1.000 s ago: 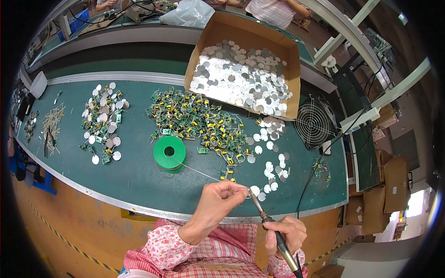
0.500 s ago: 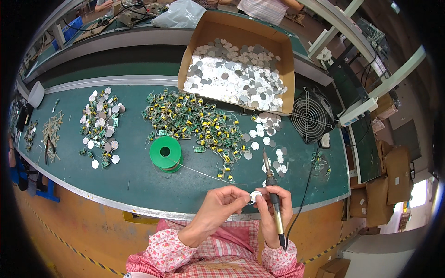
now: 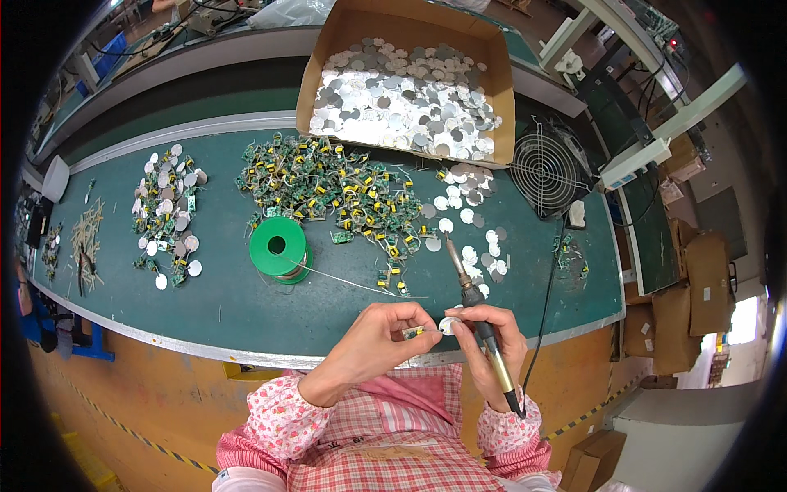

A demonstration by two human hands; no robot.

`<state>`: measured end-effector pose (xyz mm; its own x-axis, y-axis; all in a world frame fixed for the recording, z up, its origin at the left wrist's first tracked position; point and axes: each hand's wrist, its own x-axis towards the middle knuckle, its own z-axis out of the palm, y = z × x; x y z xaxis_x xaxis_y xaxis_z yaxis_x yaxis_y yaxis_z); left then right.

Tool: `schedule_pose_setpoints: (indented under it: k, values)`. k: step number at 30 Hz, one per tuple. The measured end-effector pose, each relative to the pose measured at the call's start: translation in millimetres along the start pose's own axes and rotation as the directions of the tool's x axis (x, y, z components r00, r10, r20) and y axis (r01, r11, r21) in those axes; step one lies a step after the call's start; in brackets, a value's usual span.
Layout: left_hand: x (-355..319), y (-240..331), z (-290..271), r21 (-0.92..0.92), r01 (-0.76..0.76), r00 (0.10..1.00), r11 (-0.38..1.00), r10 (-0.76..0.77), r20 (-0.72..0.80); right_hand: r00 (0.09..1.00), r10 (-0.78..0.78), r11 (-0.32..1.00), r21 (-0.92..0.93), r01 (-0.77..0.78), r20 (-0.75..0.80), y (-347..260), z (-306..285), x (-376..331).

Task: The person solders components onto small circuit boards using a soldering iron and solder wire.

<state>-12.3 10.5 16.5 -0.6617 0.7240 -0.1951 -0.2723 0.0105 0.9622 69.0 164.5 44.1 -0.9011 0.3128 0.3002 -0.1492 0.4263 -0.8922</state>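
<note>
Close to the left edge of the tabletop (image 3: 193, 320) I have a bundle of thin pale sticks (image 3: 87, 234), and to its right a cluster of circuit boards with round discs (image 3: 168, 201). Next comes the green solder spool (image 3: 257, 246), nearer the front edge, its solder wire (image 3: 344, 282) trailing right; behind it spreads a heap of small green-and-yellow circuit boards (image 3: 328, 184). At the far edge stands a cardboard box (image 3: 310, 82) of discs.

At the front edge, right of its middle, the fingers of my left hand (image 3: 369, 338) are pinched on one small circuit board (image 3: 413, 332). Just beside it, my right hand (image 3: 479, 354) holds a white disc (image 3: 448, 325) in thumb and fingers, and grips the soldering iron (image 3: 472, 293) too, its tip pointing toward the far edge. I cannot tell whether board and disc touch. Beyond lie loose discs (image 3: 470, 256), and by the far right corner, a fan (image 3: 545, 172) with a round grille.
</note>
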Motion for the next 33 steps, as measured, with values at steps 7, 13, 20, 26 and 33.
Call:
schedule_pose_setpoints:
  k: [7, 13, 20, 26, 33]
  values:
    - [0.3, 2.0, -3.1, 0.115, -0.076, 0.997, 0.99, 0.076, 0.001, 0.994, -0.083, 0.995, -0.049, 0.087, 0.074, 2.3, -3.6, 3.8]
    - [-0.1, 8.1, -3.2, 0.223, -0.085, 0.996, 0.971, 0.089, -0.009, 0.99, -0.074, 0.995, -0.052, 0.081, 0.12, 3.8, -7.1, 6.6]
    - [0.5, 3.0, -2.6, 0.253, -0.123, 0.988, 0.96, 0.142, -0.058, 0.994, -0.048, 0.992, -0.108, 0.059, 0.102, -6.0, -4.3, 9.6]
    - [1.8, 4.4, -5.0, 0.035, 0.057, 0.99, 0.998, -0.052, -0.13, 0.981, -0.118, 0.988, -0.115, 0.101, -0.153, -7.4, -19.1, -6.5]
    - [2.0, 10.6, -4.0, -0.265, 0.073, 0.971, 0.962, -0.129, -0.2, 0.973, -0.184, 0.982, 0.006, 0.187, -0.139, -18.5, -26.8, -17.2]
